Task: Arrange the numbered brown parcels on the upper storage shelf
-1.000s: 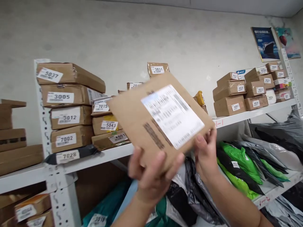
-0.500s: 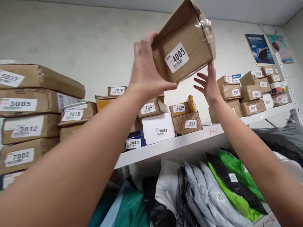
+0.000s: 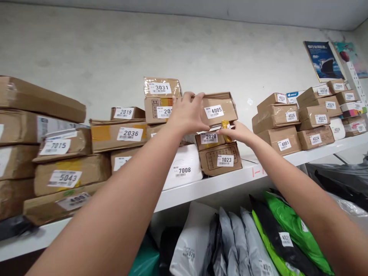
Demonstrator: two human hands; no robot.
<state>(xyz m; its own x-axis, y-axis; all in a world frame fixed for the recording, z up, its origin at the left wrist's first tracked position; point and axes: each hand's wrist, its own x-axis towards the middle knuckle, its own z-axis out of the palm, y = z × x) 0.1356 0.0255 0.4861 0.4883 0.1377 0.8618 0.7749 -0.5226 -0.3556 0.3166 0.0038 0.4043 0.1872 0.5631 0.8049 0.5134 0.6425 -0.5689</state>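
A brown cardboard box labelled 4005 (image 3: 220,109) rests on top of box 2028 (image 3: 208,138), which lies on box 1023 (image 3: 220,158) on the upper white shelf (image 3: 230,178). My left hand (image 3: 186,113) grips the left end of box 4005, thumb on top. Flat just under the box's lower right corner lies my right hand (image 3: 235,132), its fingertips touching a small yellow packet (image 3: 225,125) beside box 2028. Both forearms reach up from the lower edge of the view.
Numbered boxes crowd the shelf: 3031 (image 3: 161,87), 2036 (image 3: 129,134), white 7008 (image 3: 184,168), 5043 (image 3: 64,178) at left, 4001 (image 3: 283,142) and more at right. Grey, black and green mailer bags (image 3: 290,226) fill the shelf below. Posters (image 3: 323,59) hang on the wall.
The box 4005, held high and tilted half a second ago, has come down onto the 2028 stack. My right hand moved from its side to beneath its right corner. The view shifted left.
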